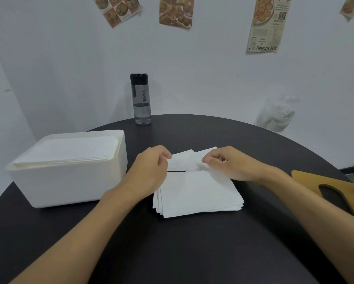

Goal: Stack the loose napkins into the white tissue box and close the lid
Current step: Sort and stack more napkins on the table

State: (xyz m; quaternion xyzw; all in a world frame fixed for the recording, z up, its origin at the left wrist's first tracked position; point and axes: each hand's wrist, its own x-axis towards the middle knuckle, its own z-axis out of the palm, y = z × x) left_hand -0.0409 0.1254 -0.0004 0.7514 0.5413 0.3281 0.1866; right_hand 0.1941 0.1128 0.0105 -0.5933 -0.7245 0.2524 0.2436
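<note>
Napkin stack (200,193) sat squared mid-table (192,253), probably staged for one lift. Left hand (151,169) and right hand (231,165) each pinched the loose napkins (184,160) just behind it, likely gathering them. Box (69,181) left, open, nearly full. Wooden lid (307,178) parked right, out of the way. Bottle (141,99) far back.

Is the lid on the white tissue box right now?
No, the white tissue box stands open with napkins showing at its top, while the wooden lid lies apart, far to its right.
</note>
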